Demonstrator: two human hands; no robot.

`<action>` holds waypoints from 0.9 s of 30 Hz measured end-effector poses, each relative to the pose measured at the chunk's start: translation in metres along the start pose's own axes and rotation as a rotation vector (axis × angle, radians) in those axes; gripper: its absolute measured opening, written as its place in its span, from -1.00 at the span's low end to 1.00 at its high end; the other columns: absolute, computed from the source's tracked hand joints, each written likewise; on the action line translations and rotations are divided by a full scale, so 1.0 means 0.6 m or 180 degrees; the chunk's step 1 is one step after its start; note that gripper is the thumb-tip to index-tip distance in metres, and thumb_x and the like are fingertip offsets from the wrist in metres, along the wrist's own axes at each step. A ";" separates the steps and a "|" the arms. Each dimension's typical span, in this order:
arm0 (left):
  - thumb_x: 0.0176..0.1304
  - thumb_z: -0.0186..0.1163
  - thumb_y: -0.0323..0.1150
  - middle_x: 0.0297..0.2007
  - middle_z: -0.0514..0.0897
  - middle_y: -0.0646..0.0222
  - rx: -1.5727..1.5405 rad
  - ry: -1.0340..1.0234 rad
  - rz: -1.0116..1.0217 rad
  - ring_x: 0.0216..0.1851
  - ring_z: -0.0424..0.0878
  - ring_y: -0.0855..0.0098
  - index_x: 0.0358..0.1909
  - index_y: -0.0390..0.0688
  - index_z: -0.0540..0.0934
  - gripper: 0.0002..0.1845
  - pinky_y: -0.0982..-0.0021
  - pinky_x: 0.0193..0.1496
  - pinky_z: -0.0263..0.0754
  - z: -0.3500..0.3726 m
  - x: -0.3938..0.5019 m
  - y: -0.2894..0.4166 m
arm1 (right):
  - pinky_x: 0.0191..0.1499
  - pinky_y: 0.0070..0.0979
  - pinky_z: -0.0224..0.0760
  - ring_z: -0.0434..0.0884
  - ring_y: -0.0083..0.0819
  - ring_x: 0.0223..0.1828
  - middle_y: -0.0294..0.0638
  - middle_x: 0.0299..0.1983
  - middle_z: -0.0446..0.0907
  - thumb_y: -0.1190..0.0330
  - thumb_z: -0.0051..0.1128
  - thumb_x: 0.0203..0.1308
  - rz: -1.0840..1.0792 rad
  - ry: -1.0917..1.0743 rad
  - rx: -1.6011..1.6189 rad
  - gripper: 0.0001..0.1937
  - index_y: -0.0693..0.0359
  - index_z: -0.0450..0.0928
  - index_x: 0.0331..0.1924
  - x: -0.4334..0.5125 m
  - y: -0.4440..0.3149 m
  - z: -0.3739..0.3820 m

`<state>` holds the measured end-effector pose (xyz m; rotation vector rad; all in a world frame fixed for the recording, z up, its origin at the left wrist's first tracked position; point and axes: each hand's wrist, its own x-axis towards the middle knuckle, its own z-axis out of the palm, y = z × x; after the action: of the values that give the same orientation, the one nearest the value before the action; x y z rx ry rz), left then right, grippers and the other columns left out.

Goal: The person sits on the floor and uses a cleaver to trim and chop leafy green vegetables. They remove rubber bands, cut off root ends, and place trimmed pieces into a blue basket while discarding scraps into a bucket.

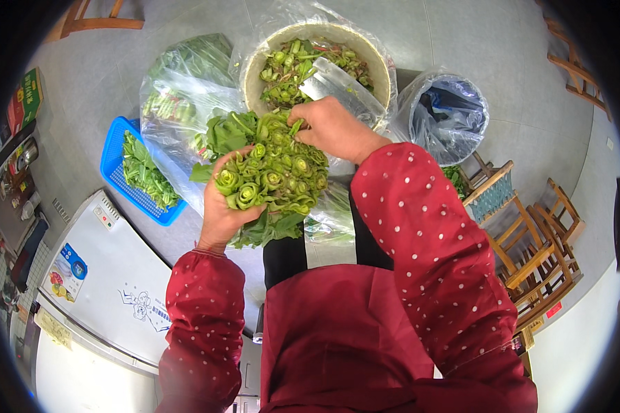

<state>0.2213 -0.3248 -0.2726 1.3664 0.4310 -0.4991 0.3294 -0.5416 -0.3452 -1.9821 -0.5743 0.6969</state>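
My left hand (227, 206) is wrapped around a thick bunch of leafy greens (284, 180). Its pale green cut stem ends face up, and leaves fan out below and at the left. At the bunch's far edge, my right hand (323, 124) pinches a small green stem or leaf piece (297, 127) between thumb and fingers. Just beyond that hand, a wide metal blade (336, 82), like a cleaver's, rests in a round cream bucket (253, 72); its handle is not visible. Trimmed stem ends and leaf scraps (289, 64) fill the bucket, which has a clear plastic liner.
Left of the bucket lies a clear plastic bag of greens (186, 93), beside a blue basket (114, 155) holding more. A lined bin (444, 118) stands right. Greens in plastic (333, 217) lie between my legs. A white freezer (108, 258) and wooden chairs (529, 263) flank me.
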 end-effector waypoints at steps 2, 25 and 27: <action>-0.27 0.36 -0.67 0.20 0.48 0.27 0.0099 -0.0016 -0.0011 0.20 0.46 0.43 0.28 -0.29 0.27 -0.10 0.36 0.30 0.31 -0.001 0.002 0.000 | -0.22 -0.26 0.51 0.62 0.01 -0.32 0.05 -0.37 0.61 0.56 0.25 -0.06 0.0054 -0.0168 0.0073 -0.77 0.28 0.61 -0.23 0.005 0.002 -0.003; -0.28 0.37 -0.68 0.19 0.50 0.27 0.0237 0.0026 0.0042 0.18 0.48 0.42 0.25 -0.30 0.29 -0.11 0.36 0.29 0.32 -0.006 0.004 -0.007 | -0.31 -0.21 0.50 0.60 -0.07 -0.39 -0.11 -0.45 0.52 0.39 0.22 -0.01 -0.0578 -0.0959 -0.1172 -0.87 0.27 0.55 -0.43 -0.002 -0.003 0.001; -0.28 0.37 -0.68 0.20 0.50 0.26 0.0251 0.0021 0.0015 0.19 0.47 0.42 0.25 -0.30 0.29 -0.11 0.36 0.30 0.32 -0.007 0.004 -0.008 | -0.31 -0.23 0.51 0.60 -0.06 -0.41 -0.08 -0.46 0.55 0.39 0.21 -0.02 -0.0491 -0.1016 -0.1187 -0.85 0.30 0.57 -0.40 -0.004 0.002 0.005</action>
<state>0.2207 -0.3218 -0.2788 1.4449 0.4170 -0.5125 0.3262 -0.5420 -0.3470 -2.1478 -1.1050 0.8644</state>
